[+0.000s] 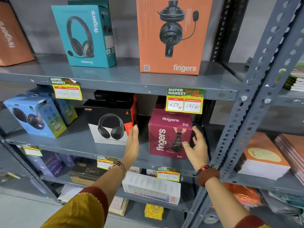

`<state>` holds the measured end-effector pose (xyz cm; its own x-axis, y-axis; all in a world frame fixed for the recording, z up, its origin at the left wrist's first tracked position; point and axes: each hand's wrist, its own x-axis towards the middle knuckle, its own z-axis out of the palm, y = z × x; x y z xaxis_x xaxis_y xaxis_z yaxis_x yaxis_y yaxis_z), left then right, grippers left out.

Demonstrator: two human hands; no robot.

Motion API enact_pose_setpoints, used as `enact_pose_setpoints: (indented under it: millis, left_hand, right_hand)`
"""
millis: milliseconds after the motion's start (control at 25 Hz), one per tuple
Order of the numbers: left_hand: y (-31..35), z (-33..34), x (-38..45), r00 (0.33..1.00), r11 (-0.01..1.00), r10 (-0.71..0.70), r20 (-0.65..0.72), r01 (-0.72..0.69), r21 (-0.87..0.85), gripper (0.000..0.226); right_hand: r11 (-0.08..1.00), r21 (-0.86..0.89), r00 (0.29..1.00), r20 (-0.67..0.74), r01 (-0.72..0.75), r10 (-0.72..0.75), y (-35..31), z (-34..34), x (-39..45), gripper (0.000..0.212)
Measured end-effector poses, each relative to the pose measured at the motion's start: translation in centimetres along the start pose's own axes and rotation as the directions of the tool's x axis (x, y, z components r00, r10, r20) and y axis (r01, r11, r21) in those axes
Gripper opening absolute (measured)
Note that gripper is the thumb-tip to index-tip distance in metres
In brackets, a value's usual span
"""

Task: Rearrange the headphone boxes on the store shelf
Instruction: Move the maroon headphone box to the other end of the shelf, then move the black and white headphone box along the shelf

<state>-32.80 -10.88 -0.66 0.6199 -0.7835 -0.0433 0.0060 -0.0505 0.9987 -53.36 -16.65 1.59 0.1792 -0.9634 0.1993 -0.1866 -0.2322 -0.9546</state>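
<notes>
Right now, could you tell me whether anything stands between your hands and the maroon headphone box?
Nothing visible does. The left hand and right hand flank the maroon box, both open with clear gaps.

The shelf is made of grey painted metal with a dull sheen; the maroon box at centre right is smooth printed cardboard, and the price tag above it is glossy paper

Headphone boxes: orange two, teal one, blue one, black one, maroon one.
</notes>
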Motion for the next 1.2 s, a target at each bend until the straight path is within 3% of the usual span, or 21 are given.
enact_pose_setpoints:
  millis: [80, 200, 320, 480, 640, 840, 960, 1200]
  left_hand:
    - [0.1, -2.6, 0.1, 0.993, 0.999, 0.033, -0.114, -0.030, 0.029, 0.058]
    - [0.7, -7.6, 1.1, 0.947, 0.993, 0.114, -0.300, -0.101, 0.059, 0.052]
    - [1.2, -12.3, 3.6, 0.913, 0.991, 0.124, -0.388, -0.095, 0.092, 0.053]
    - [1.1, -17.7, 7.3, 0.961, 0.994, -0.005, -0.276, 0.034, 0.102, 0.062]
    - [0.7, -21.5, 10.4, 0.988, 0.983, -0.152, -0.037, 0.155, 0.097, 0.070]
    - [-0.8, -23.6, 12.8, 0.976, 0.981, -0.177, 0.128, 0.163, 0.109, 0.082]
    - [-1.5, -24.4, 13.0, 0.975, 0.980, -0.184, 0.128, 0.171, 0.101, 0.090]
    - [-1.4, -25.5, 12.6, 0.982, 0.986, -0.162, 0.098, 0.157, 0.060, 0.101]
  right_hand:
    - [0.984, -0.024, 0.980, -0.090, 0.174, -0.175, -1.4, 1.4, -0.8, 0.060]
    - [0.949, -0.007, 0.947, -0.062, 0.317, -0.316, -3.6, 5.7, -1.4, 0.058]
    - [0.956, 0.051, 0.954, 0.074, 0.288, -0.291, -5.0, 10.8, -1.2, 0.059]
    - [0.998, 0.061, 0.971, 0.238, -0.009, -0.005, -5.4, 18.4, 0.1, 0.069]
    - [0.974, -0.073, 0.948, 0.224, -0.214, 0.225, -4.4, 23.8, 1.0, 0.080]
    - [0.963, -0.086, 0.953, 0.148, -0.254, 0.264, -3.3, 27.0, -0.2, 0.085]
    - [0.960, -0.086, 0.959, 0.077, -0.266, 0.273, -3.5, 27.8, -0.9, 0.082]
    - [0.961, -0.142, 0.967, 0.062, -0.238, 0.248, -3.8, 28.7, -1.9, 0.073]
